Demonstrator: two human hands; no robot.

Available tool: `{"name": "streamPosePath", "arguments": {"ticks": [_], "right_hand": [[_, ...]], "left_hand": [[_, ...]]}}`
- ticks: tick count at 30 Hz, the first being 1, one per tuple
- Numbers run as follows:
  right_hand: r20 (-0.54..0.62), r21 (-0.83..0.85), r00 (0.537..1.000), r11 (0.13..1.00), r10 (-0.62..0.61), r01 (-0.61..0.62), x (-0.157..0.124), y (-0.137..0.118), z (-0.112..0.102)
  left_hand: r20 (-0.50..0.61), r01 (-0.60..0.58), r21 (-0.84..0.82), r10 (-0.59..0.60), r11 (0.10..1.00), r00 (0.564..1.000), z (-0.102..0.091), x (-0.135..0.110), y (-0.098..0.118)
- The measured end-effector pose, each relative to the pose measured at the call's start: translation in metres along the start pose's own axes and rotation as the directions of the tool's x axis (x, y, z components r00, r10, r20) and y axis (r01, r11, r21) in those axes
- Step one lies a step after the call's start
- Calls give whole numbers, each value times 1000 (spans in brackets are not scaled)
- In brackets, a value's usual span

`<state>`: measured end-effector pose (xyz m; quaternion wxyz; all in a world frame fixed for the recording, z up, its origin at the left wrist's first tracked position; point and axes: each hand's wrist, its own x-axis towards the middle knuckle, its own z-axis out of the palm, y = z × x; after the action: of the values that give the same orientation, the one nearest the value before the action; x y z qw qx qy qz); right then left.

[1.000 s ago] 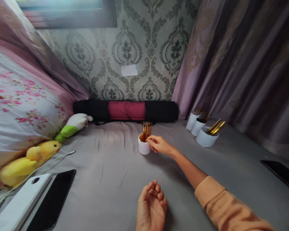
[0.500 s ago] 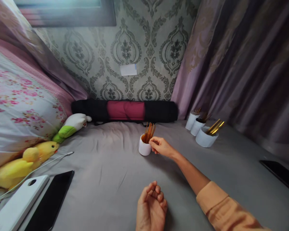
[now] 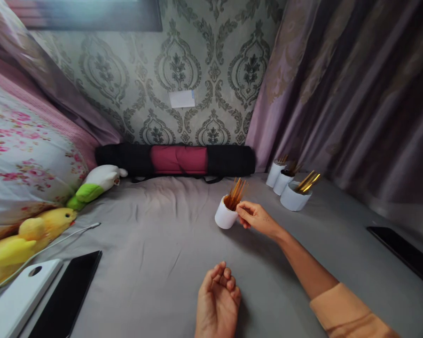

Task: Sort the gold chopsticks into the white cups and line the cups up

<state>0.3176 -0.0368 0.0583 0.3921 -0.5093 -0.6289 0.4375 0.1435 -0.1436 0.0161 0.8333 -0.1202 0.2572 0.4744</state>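
Observation:
My right hand pinches the right rim of a white cup, thumb and fingers closed on its wall. Thin brown sticks stand in the cup, fanning up and to the right. The cup leans slightly; whether its base touches the grey sheet I cannot tell. Nearer to me, my left hand rests palm up with its fingers loosely curled and nothing in it.
Two narrow white cups and a wider white container with gold sticks stand at the back right. A black and maroon roll lies along the wall. Plush toys, a white device and dark flat slabs lie at the sides.
My right hand has shifted the white cup of brown sticks to the right, and it tilts a little more. My left hand stays nearly where it was. The view has turned slightly right.

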Motion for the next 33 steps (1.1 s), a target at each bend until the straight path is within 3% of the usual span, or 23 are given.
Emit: {"name": "streamPosePath", "arguments": {"ticks": [12,33], "right_hand": [[-119,-32,990,996,80,-84,-53,-2,-53],[-375,-91,911,972,169,-218,-102,13,-116]], "left_hand": [[-12,21,7,-21,1000,1000,0,-4,-1],[-14,33,22,-32,999,999,-3,-1,-3]]}}
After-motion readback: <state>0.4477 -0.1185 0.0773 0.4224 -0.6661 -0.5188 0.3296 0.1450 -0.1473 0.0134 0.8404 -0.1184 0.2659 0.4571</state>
